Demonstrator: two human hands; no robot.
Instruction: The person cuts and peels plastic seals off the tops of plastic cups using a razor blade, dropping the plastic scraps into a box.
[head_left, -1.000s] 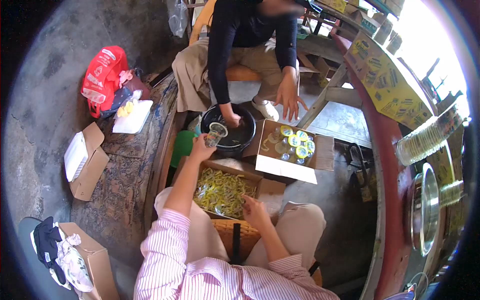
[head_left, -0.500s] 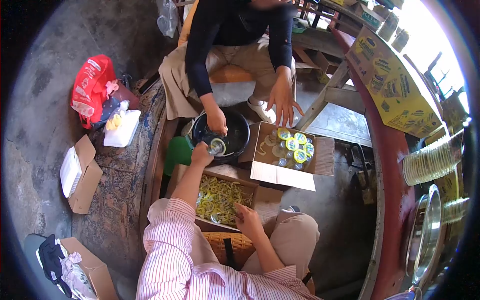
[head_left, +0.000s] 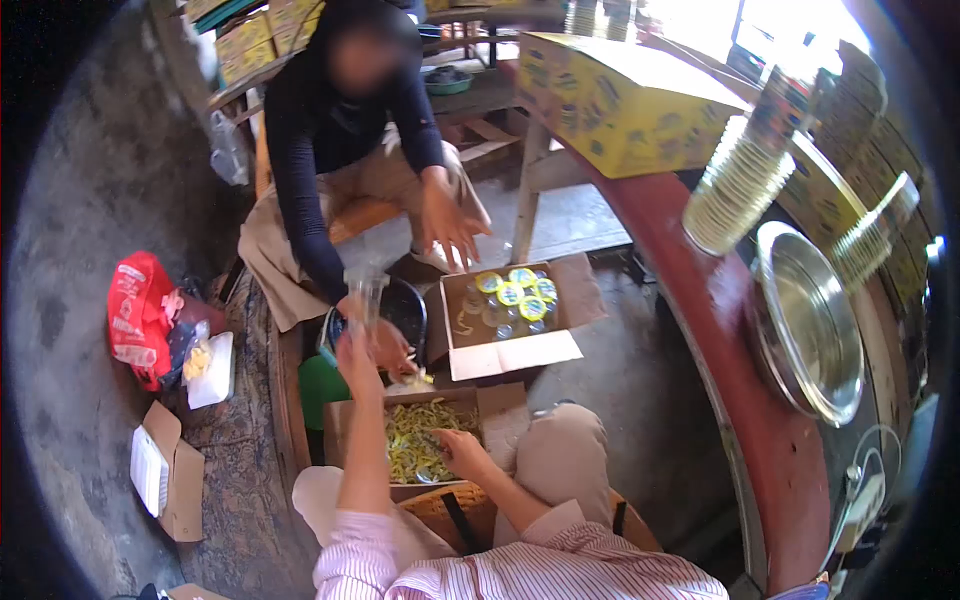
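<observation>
My left hand point(head_left: 357, 362), blurred by motion, is raised and wrapped round a clear plastic cup point(head_left: 366, 290), which stands up above the fingers. A co-worker's hand point(head_left: 385, 345) is close behind it, with small pale pieces at its fingertips. My right hand point(head_left: 462, 454) is bent over the right side of a cardboard box point(head_left: 505, 412) full of curly yellow-green strips point(head_left: 415, 435). Its fingers are closed at the strips; what they hold is too small to make out.
A black basin point(head_left: 408, 305) stands beyond the strip box, a green container point(head_left: 318, 390) to its left. Right of the basin, an open carton point(head_left: 500, 362) holds cups with yellow-patterned tops point(head_left: 515, 290). A red bench point(head_left: 700, 330) at right bears a metal bowl point(head_left: 815, 320) and stacked cups point(head_left: 735, 185).
My left hand has lifted the cup up from beside the basin. The co-worker's hand has come off the cup and moved toward the strip box. The view has shifted.
</observation>
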